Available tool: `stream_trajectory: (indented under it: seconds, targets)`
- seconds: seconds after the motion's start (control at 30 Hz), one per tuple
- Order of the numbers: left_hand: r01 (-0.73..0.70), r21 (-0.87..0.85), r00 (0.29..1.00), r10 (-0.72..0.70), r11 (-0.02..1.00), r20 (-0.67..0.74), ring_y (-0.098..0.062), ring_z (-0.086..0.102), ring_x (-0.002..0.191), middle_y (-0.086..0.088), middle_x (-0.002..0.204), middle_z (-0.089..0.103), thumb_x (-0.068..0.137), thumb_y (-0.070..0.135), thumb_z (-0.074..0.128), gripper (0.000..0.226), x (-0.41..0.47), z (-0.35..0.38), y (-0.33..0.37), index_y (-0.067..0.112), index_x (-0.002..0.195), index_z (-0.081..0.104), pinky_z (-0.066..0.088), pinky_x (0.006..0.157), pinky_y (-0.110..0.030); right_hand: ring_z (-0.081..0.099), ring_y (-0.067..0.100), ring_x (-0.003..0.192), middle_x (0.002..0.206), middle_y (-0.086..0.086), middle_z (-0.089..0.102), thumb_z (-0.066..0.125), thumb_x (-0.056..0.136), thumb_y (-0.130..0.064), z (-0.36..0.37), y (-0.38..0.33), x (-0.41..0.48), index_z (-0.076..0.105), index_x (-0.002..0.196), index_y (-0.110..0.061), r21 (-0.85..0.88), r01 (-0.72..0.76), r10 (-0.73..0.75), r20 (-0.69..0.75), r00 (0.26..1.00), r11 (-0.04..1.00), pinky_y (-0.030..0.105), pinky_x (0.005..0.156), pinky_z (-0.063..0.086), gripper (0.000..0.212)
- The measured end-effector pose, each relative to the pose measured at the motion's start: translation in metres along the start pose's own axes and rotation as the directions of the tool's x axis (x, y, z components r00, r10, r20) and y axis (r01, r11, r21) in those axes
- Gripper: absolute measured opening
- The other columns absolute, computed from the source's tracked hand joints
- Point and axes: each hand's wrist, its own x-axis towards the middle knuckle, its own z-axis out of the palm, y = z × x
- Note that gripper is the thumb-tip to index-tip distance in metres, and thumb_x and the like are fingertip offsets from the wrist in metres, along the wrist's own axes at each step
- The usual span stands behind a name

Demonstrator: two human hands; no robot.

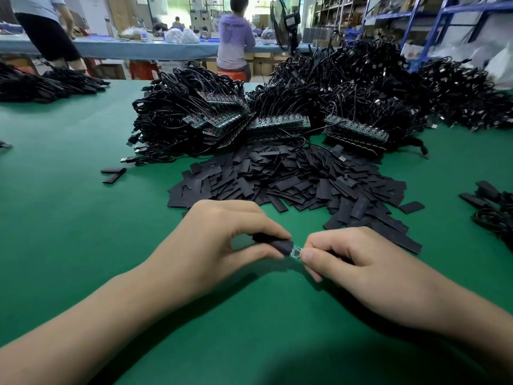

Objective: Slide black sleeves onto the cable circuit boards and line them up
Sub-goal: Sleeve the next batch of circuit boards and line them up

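**Sleeve and board meet between my fingertips**

The black sleeve [274, 243] lies with its long axis running left to right, dipping a little toward the right. Its open mouth points right, at the circuit board [296, 251]. The board follows the same line, and a short bare stretch of it shows between my two hands. Its left end is at the sleeve's mouth, but I cannot tell how far in it sits.

My left hand [222, 240] pinches the sleeve between thumb and forefinger, with the other fingers curled behind. My right hand [361, 257] pinches the board's right end between thumb and fingers. Both pieces are held over the green table [83, 245], close in front of me.

Just beyond my hands spreads a pile of loose sleeves [291, 179]. Behind it are the cable bundles [172, 126], with rows of boards [277, 125] facing me. Two stray sleeves [112, 175] lie apart on the left. A smaller dark heap [494, 209] sits at the right edge. Far back, two people stand at another bench beside a standing fan [283, 23].
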Motion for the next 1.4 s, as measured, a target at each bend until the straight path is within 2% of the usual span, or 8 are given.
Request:
stream_trajectory:
  seconds: [0.2, 0.3, 0.47, 0.57, 0.73, 0.97, 1.23, 1.4]
  targets:
    - [-0.02, -0.006, 1.0, 0.02, 1.0, -0.004, -0.002, 0.068, 0.081, 0.01, 0.09, 0.074, 0.086, 0.03, 0.08, 0.018, -0.001, 0.003, 0.002, 0.019, 0.101, 0.081, 0.056, 0.075, -0.028, 0.051, 0.012, 0.063, 0.068, -0.002, 0.057, 0.052, 0.095, -0.048, 0.007, 0.003, 0.0, 0.066, 0.085, -0.032, 0.042, 0.031, -0.026, -0.098, 0.995, 0.999, 0.029, 0.063, 0.039, 0.024]
    - [0.068, -0.072, 0.995, -0.073, 0.995, -0.069, -0.002, 0.069, 0.078, 0.011, 0.087, 0.076, 0.082, 0.03, 0.083, 0.018, -0.001, 0.005, 0.0, 0.02, 0.097, 0.082, 0.055, 0.076, -0.024, 0.059, 0.01, 0.069, 0.08, -0.01, 0.067, 0.06, 0.091, -0.046, 0.008, 0.006, 0.001, 0.06, 0.095, -0.034, 0.082, 0.079, -0.054, -0.267, 0.962, 0.993, 0.03, 0.068, 0.045, 0.013]
    - [0.226, -0.233, 0.957, -0.26, 0.946, -0.127, -0.006, 0.073, 0.077, 0.018, 0.083, 0.077, 0.073, 0.041, 0.079, 0.022, -0.002, 0.008, 0.001, 0.029, 0.092, 0.081, 0.055, 0.077, -0.02, 0.063, 0.015, 0.078, 0.081, -0.009, 0.066, 0.065, 0.091, -0.034, 0.007, 0.005, 0.0, 0.06, 0.087, -0.03, -0.118, 0.197, -0.229, -0.431, 0.873, 0.973, 0.037, 0.066, 0.05, 0.007]
    - [0.248, -0.288, 0.951, -0.289, 0.925, -0.11, -0.004, 0.074, 0.077, 0.017, 0.084, 0.077, 0.074, 0.04, 0.078, 0.021, -0.002, 0.009, 0.001, 0.03, 0.092, 0.081, 0.055, 0.077, -0.017, 0.063, 0.012, 0.077, 0.08, -0.013, 0.065, 0.067, 0.09, -0.029, 0.008, 0.005, 0.0, 0.063, 0.085, -0.03, -0.176, 0.225, -0.282, -0.454, 0.845, 0.958, 0.028, 0.061, 0.047, 0.007]
    - [0.226, -0.258, 0.959, -0.261, 0.939, -0.112, -0.006, 0.073, 0.08, 0.016, 0.084, 0.077, 0.076, 0.037, 0.078, 0.02, -0.002, 0.011, 0.003, 0.03, 0.094, 0.081, 0.051, 0.077, -0.012, 0.064, 0.008, 0.077, 0.081, -0.015, 0.065, 0.07, 0.09, -0.025, 0.01, 0.008, 0.0, 0.065, 0.086, -0.029, -0.195, 0.262, -0.324, -0.454, 0.83, 0.945, 0.029, 0.064, 0.048, 0.008]
    - [0.145, -0.17, 0.979, -0.166, 0.975, -0.12, -0.007, 0.07, 0.081, 0.013, 0.085, 0.076, 0.079, 0.033, 0.08, 0.02, -0.002, 0.01, 0.004, 0.024, 0.096, 0.081, 0.051, 0.077, -0.019, 0.063, 0.007, 0.077, 0.081, -0.016, 0.064, 0.071, 0.091, -0.024, 0.012, 0.008, 0.002, 0.067, 0.087, -0.027, -0.202, 0.306, -0.366, -0.441, 0.82, 0.93, 0.027, 0.065, 0.048, 0.006]
    - [0.131, -0.147, 0.97, -0.158, 0.98, -0.187, -0.004, 0.07, 0.08, 0.017, 0.085, 0.074, 0.08, 0.034, 0.079, 0.019, 0.0, 0.009, 0.005, 0.024, 0.096, 0.081, 0.05, 0.077, -0.015, 0.068, 0.009, 0.084, 0.085, -0.017, 0.069, 0.073, 0.087, -0.034, 0.013, 0.006, 0.003, 0.069, 0.101, -0.03, -0.12, 0.259, -0.284, -0.496, 0.821, 0.958, 0.027, 0.073, 0.052, 0.015]
    - [0.139, -0.15, 0.964, -0.168, 0.979, -0.205, -0.005, 0.07, 0.08, 0.017, 0.084, 0.074, 0.08, 0.032, 0.082, 0.017, -0.001, 0.011, 0.005, 0.027, 0.095, 0.081, 0.052, 0.077, -0.017, 0.067, 0.003, 0.084, 0.086, -0.019, 0.07, 0.073, 0.086, -0.026, 0.012, 0.005, 0.002, 0.072, 0.093, -0.026, -0.157, 0.24, -0.287, -0.505, 0.814, 0.958, 0.022, 0.076, 0.051, 0.008]
